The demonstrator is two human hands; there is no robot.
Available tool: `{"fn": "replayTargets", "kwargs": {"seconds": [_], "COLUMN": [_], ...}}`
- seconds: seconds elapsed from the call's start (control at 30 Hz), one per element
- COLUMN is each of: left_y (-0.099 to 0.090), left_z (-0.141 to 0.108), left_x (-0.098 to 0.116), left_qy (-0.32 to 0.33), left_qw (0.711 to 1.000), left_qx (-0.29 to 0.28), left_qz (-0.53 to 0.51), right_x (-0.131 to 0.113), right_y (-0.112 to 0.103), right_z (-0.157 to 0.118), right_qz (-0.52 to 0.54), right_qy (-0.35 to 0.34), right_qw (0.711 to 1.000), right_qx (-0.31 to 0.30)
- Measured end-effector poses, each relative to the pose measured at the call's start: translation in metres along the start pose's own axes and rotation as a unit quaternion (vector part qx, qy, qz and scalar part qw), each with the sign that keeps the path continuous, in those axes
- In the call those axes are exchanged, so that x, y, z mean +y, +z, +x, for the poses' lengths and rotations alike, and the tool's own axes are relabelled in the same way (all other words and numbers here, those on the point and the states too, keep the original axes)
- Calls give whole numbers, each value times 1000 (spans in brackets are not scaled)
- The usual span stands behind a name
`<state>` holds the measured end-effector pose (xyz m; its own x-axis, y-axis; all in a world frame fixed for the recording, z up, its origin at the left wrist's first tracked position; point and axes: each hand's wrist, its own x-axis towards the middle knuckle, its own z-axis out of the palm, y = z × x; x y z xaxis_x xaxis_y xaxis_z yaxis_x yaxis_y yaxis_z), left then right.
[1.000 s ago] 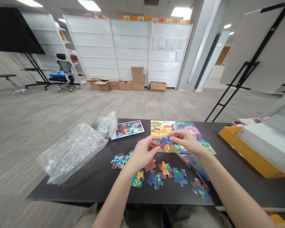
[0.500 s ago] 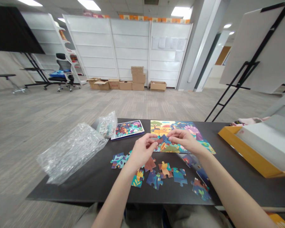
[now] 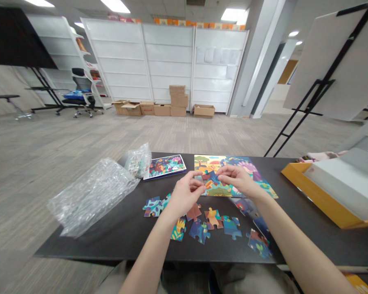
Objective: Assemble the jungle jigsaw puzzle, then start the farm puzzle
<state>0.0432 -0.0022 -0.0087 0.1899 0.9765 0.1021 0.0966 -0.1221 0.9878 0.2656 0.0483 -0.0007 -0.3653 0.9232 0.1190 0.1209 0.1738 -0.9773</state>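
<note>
My right hand [image 3: 236, 179] pinches a dark blue puzzle piece [image 3: 214, 177] between thumb and fingers, above the colourful picture board [image 3: 202, 164] on the black table. My left hand [image 3: 190, 191] is just to the left of that piece, its fingers bent and a gap between thumb and fingertips; nothing shows clearly in it. Several loose puzzle pieces lie on the near side of the hands, among them an orange one [image 3: 214, 219], a dark blue one [image 3: 199, 231] and a teal one [image 3: 232, 227]. More pieces lie beside my right forearm.
Clear plastic wrap [image 3: 93, 196] and a small bag [image 3: 138, 161] lie at the left of the black table [image 3: 122, 241]. A picture card [image 3: 167, 166] is behind my left hand. A yellow box [image 3: 322, 196] with a white insert sits at the right.
The dark blue piece has turned in my right hand. The fingers of my left hand have come away from it and opened slightly. The loose pieces look the same.
</note>
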Motion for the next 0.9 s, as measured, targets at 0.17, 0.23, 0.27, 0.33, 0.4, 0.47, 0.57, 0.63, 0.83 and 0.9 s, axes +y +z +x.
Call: {"fn": "replayTargets", "kwargs": {"seconds": [0.17, 0.23, 0.27, 0.33, 0.4, 0.47, 0.57, 0.63, 0.83, 0.9], "left_y": [-1, -2, -2, -2, -1, -1, 0, 0, 0, 0], "left_z": [1, 1, 0, 0, 0, 0, -2, -2, -2, -2], "left_x": [-1, -1, -1, -2, -1, -1, 1, 2, 1, 1], "left_qy": [9, 9, 9, 10, 14, 17, 10, 5, 21, 24], "left_qw": [1000, 1000, 1000, 1000, 1000, 1000, 1000, 1000, 1000, 1000], "left_qx": [7, 9, 10, 9, 9, 8, 0, -3, 2, -7], "left_qz": [6, 7, 8, 10, 11, 12, 12, 13, 13, 14], "right_x": [0, 0, 0, 1, 0, 0, 1, 3, 9, 9], "right_y": [1, 0, 0, 0, 0, 1, 0, 0, -2, -3], "right_z": [0, -1, -1, -1, 0, 0, -1, -1, -1, -1], "right_qz": [-6, -4, -3, -1, -2, -3, -10, -16, -35, -32], "right_qy": [4, 5, 6, 6, 8, 9, 8, 7, 13, 6], "right_qw": [1000, 1000, 1000, 1000, 1000, 1000, 1000, 1000, 999, 999], "right_qx": [0, -4, -6, -4, -4, -5, -7, -12, -36, -34]}}
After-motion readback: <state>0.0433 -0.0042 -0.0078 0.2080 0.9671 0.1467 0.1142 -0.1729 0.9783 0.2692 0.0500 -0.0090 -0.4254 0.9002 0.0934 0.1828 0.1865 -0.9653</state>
